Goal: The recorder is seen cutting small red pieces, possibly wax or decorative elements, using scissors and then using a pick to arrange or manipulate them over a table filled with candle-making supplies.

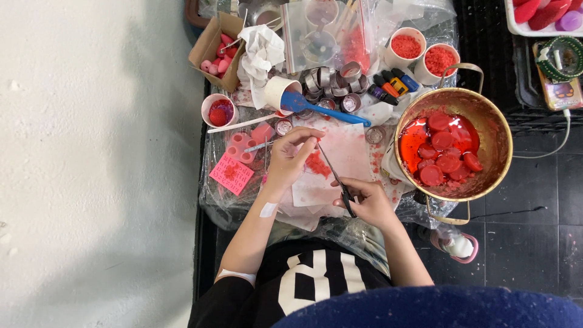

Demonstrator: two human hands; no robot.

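Beside a brass pot (499, 130) of red liquid and red wax discs (446, 155), a person works with scissors (338, 180) over a stained white sheet (349, 155)

Left of the pot, that sheet lies on a plastic-covered table (212, 194), with a small heap of red crumbs (316, 164) on it. A blue spatula (319, 108) rests farther from the person, up-left of the pot, and two white cups of red granules (422, 54) stand just above the pot. The right hand (367, 200), nearest the pot, is closed through the scissor handles, blades pointing up-left. The left hand (291, 155), farther from the pot, pinches its fingertips together at the blade tips; what they grip is too small to tell
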